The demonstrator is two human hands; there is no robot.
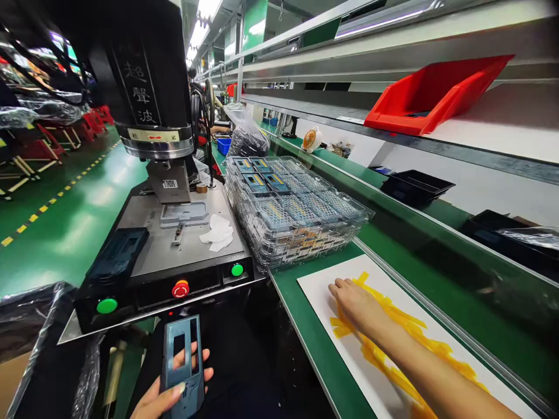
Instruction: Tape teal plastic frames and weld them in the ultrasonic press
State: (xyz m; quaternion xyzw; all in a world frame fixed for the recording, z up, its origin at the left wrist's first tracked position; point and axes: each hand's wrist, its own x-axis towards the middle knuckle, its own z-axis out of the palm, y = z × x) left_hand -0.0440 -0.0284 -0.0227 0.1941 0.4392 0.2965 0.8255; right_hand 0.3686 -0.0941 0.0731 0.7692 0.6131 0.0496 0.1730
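My left hand (159,397) grips a blue-grey plastic housing (186,372) with rectangular windows, held upright in front of the machine, fingers behind it and thumb on its lower face. My right hand (353,302) is over a white sheet (323,278) on the green bench, its fingers curled together among yellow strips (410,320). The fingertips point down, so whatever is between them is hidden. The strips lie overlapping in a long pile that runs under my right forearm.
An ultrasonic machine (168,180) stands ahead, with a pale fixture (186,213), two green buttons (237,269) and a red stop button (180,288). A dark housing (117,253) lies at its left. Stacked clear trays (301,215) hold housings. A red bin (437,96) sits on the shelf.
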